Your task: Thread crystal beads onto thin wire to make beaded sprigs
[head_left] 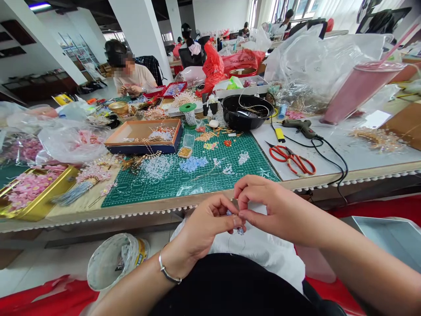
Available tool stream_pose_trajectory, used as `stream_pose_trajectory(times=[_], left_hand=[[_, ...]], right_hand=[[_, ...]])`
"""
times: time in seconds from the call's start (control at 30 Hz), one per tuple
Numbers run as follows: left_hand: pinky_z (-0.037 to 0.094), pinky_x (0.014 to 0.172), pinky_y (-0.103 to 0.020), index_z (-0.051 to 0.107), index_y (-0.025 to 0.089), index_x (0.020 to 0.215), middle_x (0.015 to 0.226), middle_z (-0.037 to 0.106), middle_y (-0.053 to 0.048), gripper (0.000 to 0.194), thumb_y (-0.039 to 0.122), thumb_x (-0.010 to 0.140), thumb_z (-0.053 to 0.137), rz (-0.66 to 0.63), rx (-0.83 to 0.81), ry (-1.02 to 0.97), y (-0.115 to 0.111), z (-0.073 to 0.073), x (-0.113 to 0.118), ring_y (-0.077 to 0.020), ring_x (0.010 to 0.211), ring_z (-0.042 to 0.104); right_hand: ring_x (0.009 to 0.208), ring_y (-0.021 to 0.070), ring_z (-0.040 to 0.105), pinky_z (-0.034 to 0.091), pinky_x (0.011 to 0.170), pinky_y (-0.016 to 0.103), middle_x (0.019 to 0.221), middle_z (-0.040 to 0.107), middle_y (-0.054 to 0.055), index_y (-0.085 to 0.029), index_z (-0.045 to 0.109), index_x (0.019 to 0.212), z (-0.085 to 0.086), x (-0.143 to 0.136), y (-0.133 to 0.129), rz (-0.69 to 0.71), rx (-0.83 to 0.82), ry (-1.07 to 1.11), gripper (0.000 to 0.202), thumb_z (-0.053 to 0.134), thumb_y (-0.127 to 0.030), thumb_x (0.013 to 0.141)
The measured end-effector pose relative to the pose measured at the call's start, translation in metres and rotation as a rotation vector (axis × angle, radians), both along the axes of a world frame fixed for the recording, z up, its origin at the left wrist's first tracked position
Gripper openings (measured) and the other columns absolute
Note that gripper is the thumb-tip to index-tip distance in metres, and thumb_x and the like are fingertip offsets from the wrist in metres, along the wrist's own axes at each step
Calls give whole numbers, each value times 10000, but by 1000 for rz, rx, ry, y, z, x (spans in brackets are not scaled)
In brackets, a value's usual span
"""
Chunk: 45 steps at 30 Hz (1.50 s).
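Note:
Both hands meet above my lap, just in front of the table edge. My left hand [213, 221] is closed, its thumb and fingers pinching a small piece of pale blue beadwork [240, 230]. A thin wire loop hangs below that piece. With its thumb and index finger together, my right hand [263, 206] pinches at the top of the same beadwork; whether it grips wire or a bead is too small to make out. On the green cutting mat [148, 191] beyond lie blue petal beads [194, 164], clear beads [158, 167] and a small box of gold beads [185, 152].
Orange-handled scissors [291, 159] and a glue gun [302, 128] with cables lie to the right. Behind them stands a pink drink cup [362, 94]. A black bowl [246, 112], an orange-rimmed tray [131, 131] and a gold tin [42, 210] surround the mat. A co-worker [131, 72] sits opposite.

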<state>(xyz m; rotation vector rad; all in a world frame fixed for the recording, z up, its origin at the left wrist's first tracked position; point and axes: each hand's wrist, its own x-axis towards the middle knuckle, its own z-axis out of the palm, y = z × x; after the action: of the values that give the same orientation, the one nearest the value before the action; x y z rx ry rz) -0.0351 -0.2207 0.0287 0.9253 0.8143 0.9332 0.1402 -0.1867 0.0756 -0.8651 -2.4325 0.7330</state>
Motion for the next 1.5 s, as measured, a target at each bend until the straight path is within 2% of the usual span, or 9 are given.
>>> stream_pose_trajectory(times=[0.13, 0.4, 0.47, 0.53, 0.63, 0.73, 0.87, 1.23, 1.5], left_hand=[[359, 554, -231, 544, 150, 757, 665, 626, 0, 173, 162, 727, 714, -20, -41, -15, 1, -2, 0, -129, 630, 608], [349, 540, -224, 532, 146, 734, 676, 634, -6, 191, 140, 703, 720, -47, -115, -55, 2, -2, 0, -131, 625, 621], [351, 539, -221, 531, 146, 740, 681, 637, -7, 191, 139, 703, 718, -52, -118, -65, 3, -2, 0, -132, 628, 624], [359, 546, -221, 528, 149, 752, 694, 642, -8, 191, 141, 708, 714, -64, -121, -77, 5, -2, -1, -131, 635, 626], [368, 555, -223, 524, 153, 758, 681, 635, 3, 205, 147, 704, 721, -75, -126, -79, 6, -1, 0, -126, 628, 623], [369, 546, -219, 533, 151, 742, 644, 628, 8, 216, 148, 682, 740, -78, -149, -56, 7, 0, 0, -120, 603, 612], [379, 555, -222, 552, 145, 730, 638, 643, -7, 202, 166, 680, 747, -95, -146, -14, 7, 0, 0, -111, 586, 595], [424, 616, -254, 549, 144, 703, 670, 616, 1, 186, 135, 675, 733, -127, -81, 26, 5, -7, 3, -127, 636, 605], [420, 639, -266, 547, 154, 725, 680, 629, -6, 180, 164, 698, 725, -96, -58, 34, 3, -4, -3, -135, 651, 607]], right_hand=[[914, 180, 561, 490, 786, 330, 956, 578, 79, -182, 546, 755, -1, 3, 5, -9, 171, -8, 147, 483, -118, 872], [1023, 285, 563, 460, 890, 461, 1032, 582, 134, -198, 552, 868, 1, 31, 24, -527, 651, 32, 42, 555, -169, 837], [1130, 327, 515, 422, 948, 500, 1171, 550, 178, -174, 559, 1004, 4, 31, 14, -444, 805, -17, 194, 588, -165, 812], [1212, 339, 464, 351, 1016, 537, 1255, 537, 164, -182, 555, 1097, 4, 27, 4, -194, 873, -106, 299, 583, -156, 800], [1167, 300, 515, 301, 1049, 546, 1136, 635, 107, -200, 578, 1093, -3, 20, -3, 112, 743, -246, 298, 513, -127, 811], [827, 246, 604, 459, 828, 464, 835, 662, 70, -181, 602, 1022, -11, 16, -2, 145, 630, -343, 294, 495, -59, 777], [617, 199, 510, 386, 549, 331, 672, 570, 37, -196, 602, 823, -20, 17, 0, 132, 595, -350, 192, 485, -52, 773], [517, 165, 494, 318, 481, 288, 611, 599, 51, -183, 585, 740, -34, 9, 4, -113, 493, -225, 149, 456, -152, 807], [579, 192, 573, 391, 505, 304, 678, 656, 53, -186, 624, 911, -36, 21, 10, -225, 494, -146, 214, 429, -130, 840]])
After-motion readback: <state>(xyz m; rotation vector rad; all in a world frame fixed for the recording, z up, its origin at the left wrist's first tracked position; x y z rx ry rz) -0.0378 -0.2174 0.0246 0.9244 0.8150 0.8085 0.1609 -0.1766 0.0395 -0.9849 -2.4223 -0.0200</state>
